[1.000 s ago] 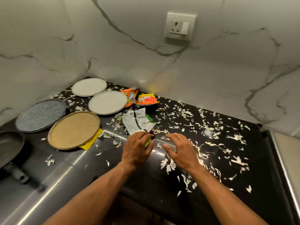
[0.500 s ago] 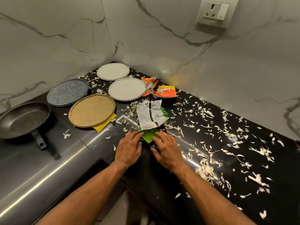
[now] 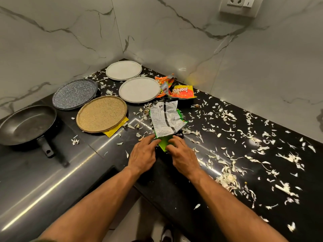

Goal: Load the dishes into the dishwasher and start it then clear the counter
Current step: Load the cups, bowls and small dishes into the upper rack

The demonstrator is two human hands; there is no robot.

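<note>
Head view: orange wrapper (image 3: 183, 92) reads "BINGO!"; green wrapper's (image 3: 166, 119) print illegible.

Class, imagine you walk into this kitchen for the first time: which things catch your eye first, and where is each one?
First, the pale vegetable scraps strewn over the black counter, thickest on the right. Next, both hands at the near edge: the left hand and right hand touch a torn green wrapper. Behind it lie four round plates, the tan plate nearest, with a dark frying pan far left.
</note>
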